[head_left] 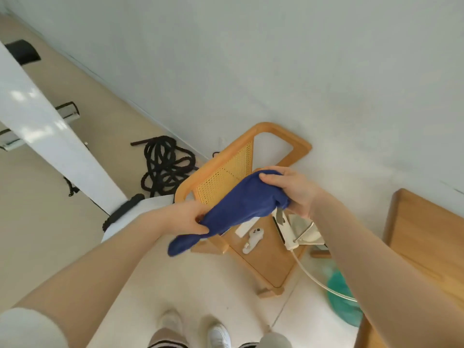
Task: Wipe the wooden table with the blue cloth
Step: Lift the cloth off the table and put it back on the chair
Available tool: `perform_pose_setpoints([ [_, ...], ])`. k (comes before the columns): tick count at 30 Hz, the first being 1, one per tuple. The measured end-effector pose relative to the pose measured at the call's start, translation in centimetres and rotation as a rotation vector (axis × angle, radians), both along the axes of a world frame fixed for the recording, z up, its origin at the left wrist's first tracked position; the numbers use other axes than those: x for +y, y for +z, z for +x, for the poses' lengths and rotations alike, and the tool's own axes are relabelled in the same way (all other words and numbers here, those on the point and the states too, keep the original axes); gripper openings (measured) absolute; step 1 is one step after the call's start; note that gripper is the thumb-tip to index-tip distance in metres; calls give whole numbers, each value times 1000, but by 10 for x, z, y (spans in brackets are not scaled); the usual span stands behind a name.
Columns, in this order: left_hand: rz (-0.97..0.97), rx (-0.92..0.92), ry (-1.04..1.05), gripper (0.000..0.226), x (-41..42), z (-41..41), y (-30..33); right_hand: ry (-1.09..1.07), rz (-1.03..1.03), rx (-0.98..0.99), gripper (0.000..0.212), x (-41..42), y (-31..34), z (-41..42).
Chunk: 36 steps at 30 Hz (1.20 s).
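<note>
Both hands, left (187, 217) and right (292, 190), grip blue cloth (241, 204) midair (bunched); tabletop (426, 234) at 3 o'clock untouched. Loose tail could snag chair (273, 247).

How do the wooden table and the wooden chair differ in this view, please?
The wooden table shows a solid flat top at the right edge, cut off by the frame; the wooden chair stands whole against the wall, with a woven cane back. The chair's seat carries small items; the table's visible part is bare. Both are light wood.

A wooden chair (263, 259) with a cane back stands mid-frame, a white controller (253, 240) on its seat. A coiled black rope (165, 167) lies on the floor, left of centre.
</note>
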State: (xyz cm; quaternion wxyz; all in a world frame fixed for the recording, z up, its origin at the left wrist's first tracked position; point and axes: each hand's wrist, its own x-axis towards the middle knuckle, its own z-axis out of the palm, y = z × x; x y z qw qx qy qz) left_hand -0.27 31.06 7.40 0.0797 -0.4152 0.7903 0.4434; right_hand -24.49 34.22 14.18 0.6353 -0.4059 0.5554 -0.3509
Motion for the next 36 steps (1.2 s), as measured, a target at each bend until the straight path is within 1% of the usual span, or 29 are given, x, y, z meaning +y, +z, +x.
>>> perform_pose_setpoints([
  [1,-3,9,-18,9,-17,7,-2,-46,6,7,16,-12,-2,5],
  [3,138,98,20,17,-54,21,-6,-185,33,6,16,-37,-13,13],
  [5,310,193,105,29,-96,31,-6,-339,57,70,14,-64,-26,21],
  [7,381,200,187,29,-143,38,-14,-442,77,152,15,-90,-40,28],
  [9,352,138,190,24,-190,42,-23,-539,115,184,15,-111,-56,38],
  [10,305,123,182,22,-204,42,-25,-551,124,220,16,-116,-59,41],
  [12,259,71,86,20,-254,44,-35,-621,161,266,19,-147,-80,56],
  [13,232,65,76,21,-260,43,-36,-626,158,298,19,-152,-83,59],
  [16,187,50,76,15,-312,26,-58,-726,212,445,22,-192,-116,59],
  [17,157,57,94,17,-326,17,-69,-763,253,496,20,-204,-129,56],
  [18,119,71,114,25,-338,9,-82,-796,303,539,20,-213,-144,52],
  [20,8,69,128,49,-351,-2,-108,-807,437,650,29,-226,-174,49],
  [21,-17,69,140,55,-351,-5,-120,-770,509,748,36,-229,-188,52],
  [22,37,88,172,55,-348,-6,-136,-723,540,834,41,-231,-200,59],
  [23,190,118,241,52,-340,-7,-150,-674,512,868,43,-234,-209,72],
  [24,390,154,335,48,-329,-7,-162,-626,459,829,45,-237,-217,89],
  [25,577,174,415,46,-319,-6,-172,-597,404,715,48,-241,-224,108],
  [26,748,188,484,44,-310,-5,-180,-600,369,567,57,-245,-228,128],
  [27,851,176,470,42,-302,-5,-184,-648,353,435,68,-248,-231,144],
  [28,931,180,439,40,-297,-4,-188,-707,350,365,77,-250,-233,154],
  [29,949,174,398,42,-293,-4,-187,-747,358,326,80,-250,-228,158],
  [30,935,170,379,45,-291,-5,-183,-750,379,309,76,-248,-222,157],
  [32,783,108,318,48,-288,-7,-170,-672,427,348,59,-236,-202,150],
  [33,671,80,294,46,-286,-9,-162,-659,429,411,52,-226,-192,149],
  [34,575,95,283,40,-284,-10,-152,-672,421,492,48,-214,-180,149],
  [36,418,139,284,26,-275,-8,-136,-753,390,610,46,-188,-161,157],
])
